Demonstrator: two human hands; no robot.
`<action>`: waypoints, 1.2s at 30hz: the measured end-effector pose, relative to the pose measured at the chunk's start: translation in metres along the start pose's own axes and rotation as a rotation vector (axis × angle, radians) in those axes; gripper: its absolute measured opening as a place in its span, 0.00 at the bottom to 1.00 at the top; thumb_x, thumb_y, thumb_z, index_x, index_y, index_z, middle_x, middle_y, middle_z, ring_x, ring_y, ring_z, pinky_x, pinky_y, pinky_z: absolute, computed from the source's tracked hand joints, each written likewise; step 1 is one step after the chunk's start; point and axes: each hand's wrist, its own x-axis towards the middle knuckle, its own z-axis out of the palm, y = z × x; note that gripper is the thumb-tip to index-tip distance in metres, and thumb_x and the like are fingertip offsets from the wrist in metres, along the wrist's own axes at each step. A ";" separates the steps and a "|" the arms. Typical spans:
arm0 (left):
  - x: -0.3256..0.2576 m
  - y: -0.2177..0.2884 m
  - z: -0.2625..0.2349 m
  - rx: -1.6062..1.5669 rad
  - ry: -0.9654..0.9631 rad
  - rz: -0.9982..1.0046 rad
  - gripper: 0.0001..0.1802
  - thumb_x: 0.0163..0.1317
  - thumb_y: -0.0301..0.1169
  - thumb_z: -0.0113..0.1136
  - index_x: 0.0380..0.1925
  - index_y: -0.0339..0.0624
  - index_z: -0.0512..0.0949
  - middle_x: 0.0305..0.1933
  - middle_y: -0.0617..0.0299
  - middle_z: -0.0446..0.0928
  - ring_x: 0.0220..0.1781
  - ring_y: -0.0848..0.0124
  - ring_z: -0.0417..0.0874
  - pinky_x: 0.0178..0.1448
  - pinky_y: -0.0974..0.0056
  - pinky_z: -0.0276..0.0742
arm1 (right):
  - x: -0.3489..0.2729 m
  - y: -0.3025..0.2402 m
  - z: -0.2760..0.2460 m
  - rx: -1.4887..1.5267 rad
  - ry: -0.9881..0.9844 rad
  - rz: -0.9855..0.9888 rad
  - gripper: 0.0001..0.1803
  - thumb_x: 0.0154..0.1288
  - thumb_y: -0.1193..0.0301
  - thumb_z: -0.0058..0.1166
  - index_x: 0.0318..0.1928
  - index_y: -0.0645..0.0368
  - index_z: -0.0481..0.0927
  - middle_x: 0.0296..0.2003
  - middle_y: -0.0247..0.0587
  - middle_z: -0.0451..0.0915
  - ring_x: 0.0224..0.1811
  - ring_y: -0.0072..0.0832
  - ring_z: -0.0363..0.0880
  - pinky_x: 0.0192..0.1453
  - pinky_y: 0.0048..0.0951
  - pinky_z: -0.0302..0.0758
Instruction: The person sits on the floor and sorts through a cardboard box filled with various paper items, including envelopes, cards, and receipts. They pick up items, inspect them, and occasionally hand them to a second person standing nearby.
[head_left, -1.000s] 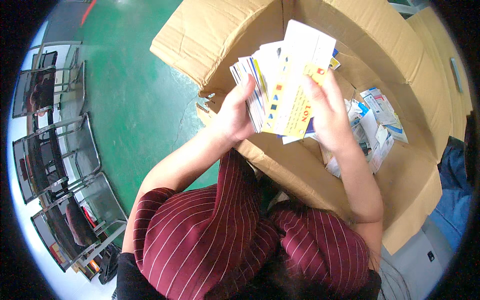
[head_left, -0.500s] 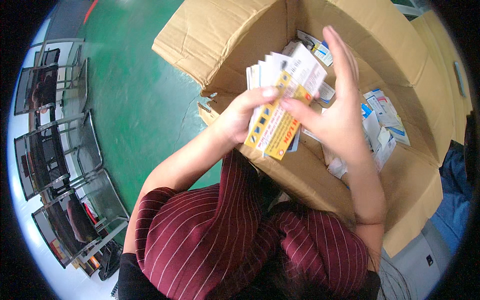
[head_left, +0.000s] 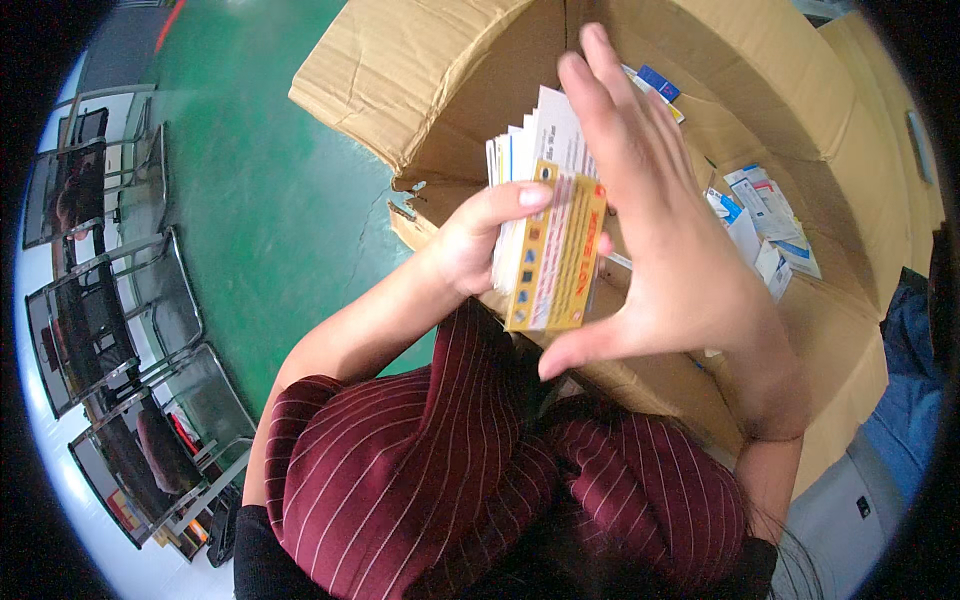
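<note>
A stack of cards (head_left: 550, 230) is held by the left hand (head_left: 470, 240), seen over the left part of an open cardboard box (head_left: 400, 80). The left hand is clamped on the stack's left side, its thumb pressed flat on the top face; a fingertip is seen past the right edge. On top, a yellow card (head_left: 540, 270) is seen, slightly blurred. Its long axis is pointed almost straight away from the wearer, the far end leaned a little to the right and the near end a little to the left. Its red lettering is run along the right long edge, a row of small pictures along the left. Beyond its far end a white card (head_left: 560, 130) is exposed, pointed the same way. To the left, further edges are shown slightly staggered.

The right hand (head_left: 650, 210) is spread wide at the stack's right, the fingers stretched toward the far side and the thumb held past the near end; whether the cards are touched by it cannot be told. Inside the box, loose papers and cards (head_left: 770, 215) are heaped at the right. Green floor (head_left: 260, 200) is seen at the left.
</note>
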 end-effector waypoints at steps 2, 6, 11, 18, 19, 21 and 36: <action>0.004 0.002 -0.007 0.114 0.062 0.064 0.31 0.47 0.36 0.57 0.51 0.36 0.61 0.45 0.52 0.70 0.46 0.62 0.72 0.51 0.58 0.68 | -0.003 -0.003 0.007 -0.094 -0.041 0.063 0.64 0.22 0.53 0.66 0.61 0.57 0.43 0.61 0.56 0.42 0.63 0.48 0.43 0.62 0.44 0.44; 0.002 0.003 -0.004 0.135 0.027 0.010 0.33 0.43 0.32 0.61 0.51 0.37 0.60 0.46 0.54 0.68 0.48 0.64 0.70 0.53 0.58 0.65 | -0.001 0.001 0.012 -0.051 -0.085 0.059 0.63 0.19 0.63 0.68 0.61 0.55 0.45 0.58 0.54 0.50 0.58 0.51 0.51 0.61 0.45 0.48; -0.005 0.010 -0.010 0.255 0.041 0.047 0.37 0.38 0.34 0.62 0.51 0.36 0.59 0.46 0.53 0.68 0.48 0.63 0.71 0.53 0.58 0.66 | 0.007 0.008 0.027 -0.119 0.184 -0.237 0.58 0.22 0.65 0.67 0.60 0.54 0.50 0.54 0.49 0.57 0.51 0.41 0.61 0.54 0.41 0.58; -0.012 0.039 -0.001 0.086 -0.026 0.293 0.45 0.34 0.42 0.61 0.54 0.37 0.54 0.47 0.49 0.64 0.44 0.56 0.71 0.48 0.55 0.70 | 0.040 0.033 0.019 0.538 0.339 -0.219 0.35 0.38 0.61 0.63 0.48 0.56 0.64 0.36 0.44 0.73 0.34 0.29 0.73 0.40 0.31 0.70; -0.013 0.045 -0.008 0.034 -0.146 0.284 0.46 0.34 0.42 0.61 0.55 0.38 0.53 0.47 0.49 0.63 0.43 0.55 0.71 0.47 0.54 0.70 | 0.043 0.052 0.025 0.577 0.415 -0.168 0.28 0.42 0.61 0.61 0.44 0.59 0.68 0.32 0.42 0.74 0.32 0.27 0.74 0.37 0.29 0.71; -0.014 0.052 -0.008 0.041 -0.206 0.327 0.49 0.34 0.41 0.62 0.58 0.43 0.49 0.46 0.52 0.61 0.40 0.57 0.70 0.43 0.53 0.71 | 0.034 0.112 0.034 0.402 0.597 0.153 0.24 0.51 0.57 0.54 0.42 0.63 0.71 0.34 0.46 0.74 0.39 0.31 0.72 0.47 0.27 0.66; -0.050 0.038 -0.001 0.297 0.151 0.347 0.56 0.31 0.43 0.64 0.60 0.45 0.43 0.46 0.59 0.60 0.34 0.69 0.66 0.38 0.66 0.62 | 0.001 0.162 0.193 -0.192 -0.392 0.577 0.11 0.51 0.70 0.47 0.38 0.55 0.72 0.38 0.44 0.74 0.45 0.37 0.70 0.45 0.37 0.67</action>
